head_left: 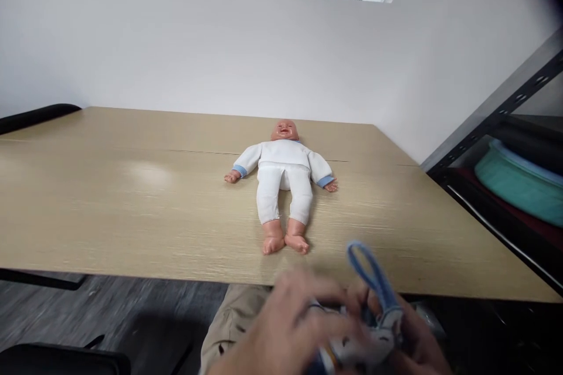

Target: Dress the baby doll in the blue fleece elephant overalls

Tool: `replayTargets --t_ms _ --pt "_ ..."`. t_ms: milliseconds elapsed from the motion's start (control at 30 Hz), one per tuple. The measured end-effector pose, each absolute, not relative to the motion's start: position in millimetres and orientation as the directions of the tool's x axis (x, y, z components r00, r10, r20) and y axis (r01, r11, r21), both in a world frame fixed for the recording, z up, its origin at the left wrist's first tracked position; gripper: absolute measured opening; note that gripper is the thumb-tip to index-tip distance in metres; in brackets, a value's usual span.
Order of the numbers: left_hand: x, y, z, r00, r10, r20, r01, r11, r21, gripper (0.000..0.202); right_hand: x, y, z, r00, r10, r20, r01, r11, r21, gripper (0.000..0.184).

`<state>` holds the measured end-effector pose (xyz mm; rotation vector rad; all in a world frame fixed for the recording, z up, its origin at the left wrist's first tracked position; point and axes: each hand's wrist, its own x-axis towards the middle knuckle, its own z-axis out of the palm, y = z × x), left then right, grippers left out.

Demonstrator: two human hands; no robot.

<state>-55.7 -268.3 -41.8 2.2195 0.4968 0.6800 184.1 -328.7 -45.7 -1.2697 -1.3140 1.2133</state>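
Note:
A baby doll (283,184) in a white suit with blue cuffs lies on its back on the wooden table (132,211), feet toward me. Below the table's near edge, both my hands are blurred by motion. My left hand (281,328) and my right hand (417,340) are closed together round a small white and grey fabric item (373,340) with a blue loop sticking up. What the item is I cannot make out.
A white partition wall (220,53) stands behind the table. A dark metal shelf (497,123) at the right holds a teal basin (519,181). A black chair back (35,116) shows at the far left, and dark floor lies below.

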Motion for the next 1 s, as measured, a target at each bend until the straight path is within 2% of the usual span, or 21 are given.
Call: replayTargets --t_ms 67,100,167,233,333,400,467,567,667,800,933,1000 --pt "-69.2 -243.2 -7.9 0.617 0.711 0.338 0.225 -0.57 0.79 0.07 180.9 -306.8 -16.1 -0.078 0.996 0.047 0.074 0.053 -0.996 0.026" --pt "-72.3 -231.7 7.8 0.611 0.725 0.318 0.217 -0.539 0.814 0.071 180.0 -294.6 -4.0 -0.091 0.992 0.093 0.083 0.1 -0.991 0.024" --pt "-73.9 -211.7 33.8 0.657 0.712 0.247 0.183 -0.469 0.864 0.052 178.9 -268.9 15.8 -0.14 0.969 0.202 0.113 0.218 -0.969 0.029" --pt "-73.4 -195.3 52.0 0.685 0.694 0.222 0.19 -0.464 0.865 0.037 178.2 -242.9 32.1 -0.123 0.95 0.288 0.166 0.306 -0.937 0.034" --pt "-75.8 -172.2 67.8 0.674 0.701 0.23 0.196 -0.471 0.86 0.026 178.1 -207.7 53.4 -0.14 0.926 0.351 0.196 0.373 -0.907 0.038" --pt "-79.8 -155.1 74.3 0.666 0.708 0.237 0.164 -0.449 0.879 0.023 180.4 -187.9 64.8 -0.214 0.918 0.335 0.18 0.374 -0.91 0.039" --pt "-83.7 -137.4 80.0 0.651 0.71 0.268 0.136 -0.457 0.879 0.023 185.4 -169.9 72.3 -0.278 0.923 0.265 0.162 0.317 -0.935 0.041" --pt "-85.9 -114.3 89.8 0.617 0.711 0.339 0.114 -0.507 0.855 0.022 195.5 -142.9 76.5 -0.255 0.945 0.207 0.125 0.244 -0.962 0.046" --pt "-82.5 -97.9 100.2 0.595 0.706 0.385 0.112 -0.547 0.83 0.02 200.6 -116.6 81.1 -0.21 0.929 0.306 0.018 0.316 -0.949 0.042" --pt "-74.6 -79.6 107.6 0.572 0.663 0.484 0.086 -0.635 0.768 0.021 195.3 -89.6 96.2 -0.26 0.872 0.415 -0.147 0.389 -0.909 0.043" --pt "-67.1 -62.8 109.4 0.565 0.567 0.6 -0.024 -0.715 0.699 0.022 190.0 -66.3 102.9 -0.29 0.808 0.514 -0.155 0.49 -0.858 0.031" --pt "-62.2 -58.8 111.3 0.514 0.567 0.644 -0.036 -0.735 0.677 0.021 191.0 -54.1 100.7 -0.317 0.78 0.539 -0.126 0.529 -0.839 0.033"
